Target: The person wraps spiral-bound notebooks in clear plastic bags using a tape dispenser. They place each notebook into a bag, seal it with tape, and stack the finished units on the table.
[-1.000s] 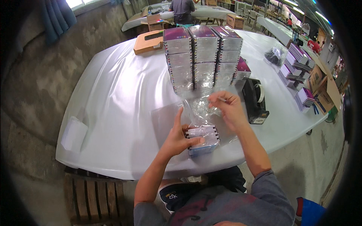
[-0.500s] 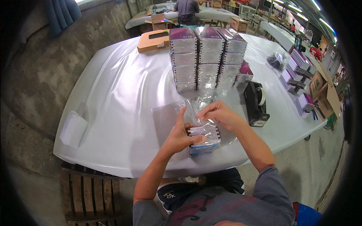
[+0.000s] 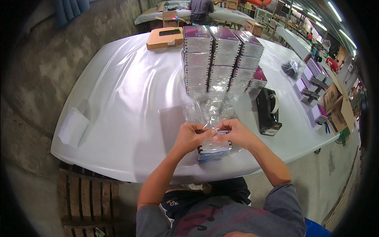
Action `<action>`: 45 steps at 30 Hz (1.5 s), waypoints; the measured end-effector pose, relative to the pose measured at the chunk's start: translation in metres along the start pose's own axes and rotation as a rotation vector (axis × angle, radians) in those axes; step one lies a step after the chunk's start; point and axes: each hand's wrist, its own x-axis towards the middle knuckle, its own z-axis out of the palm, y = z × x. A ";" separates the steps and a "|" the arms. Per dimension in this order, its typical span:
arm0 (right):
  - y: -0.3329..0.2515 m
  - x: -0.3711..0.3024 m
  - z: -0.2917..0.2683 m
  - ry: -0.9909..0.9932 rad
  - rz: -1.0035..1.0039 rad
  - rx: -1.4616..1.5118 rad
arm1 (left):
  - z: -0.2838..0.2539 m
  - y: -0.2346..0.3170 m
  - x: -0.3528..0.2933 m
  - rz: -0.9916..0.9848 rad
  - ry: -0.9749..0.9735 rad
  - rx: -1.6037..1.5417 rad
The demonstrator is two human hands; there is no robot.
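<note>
Close to the table's near edge lies a small stack of booklets [image 3: 215, 152] inside a clear plastic bag [image 3: 217, 110], whose loose part spreads away from me. Over the far side of the stack, my left hand [image 3: 193, 137] pinches the bag's film between thumb and fingers. Beside it, my right hand [image 3: 232, 133] is also closed on the film, with its fingertips nearly touching the left ones. Just beyond the bag stand tall columns of wrapped booklet packs [image 3: 217, 59] with purple tops.
A black tape dispenser [image 3: 268, 110] stands to my right. White folded paper [image 3: 74, 126] lies at the far left, and a cardboard box [image 3: 164, 38] sits at the back. Loose purple booklets [image 3: 308, 85] and an open carton [image 3: 335, 98] are at the right. A person [image 3: 201, 12] sits beyond.
My left hand has shifted from the stack's side up to the bag film. My right hand has come down towards it, and both now pinch the film close together.
</note>
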 end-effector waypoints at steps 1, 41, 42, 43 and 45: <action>0.003 0.003 -0.001 0.012 0.032 0.062 | 0.002 -0.004 0.001 0.083 0.052 0.029; 0.061 -0.119 -0.146 1.131 0.141 -0.522 | 0.053 -0.014 -0.064 0.777 0.521 0.918; 0.068 -0.115 -0.154 1.109 0.222 -0.357 | 0.056 -0.013 -0.064 0.773 0.558 0.932; 0.071 -0.111 -0.159 1.076 0.297 -0.192 | 0.057 -0.012 -0.064 0.777 0.561 0.930; 0.074 -0.101 -0.161 0.981 0.388 -0.018 | 0.057 -0.011 -0.066 0.767 0.569 0.942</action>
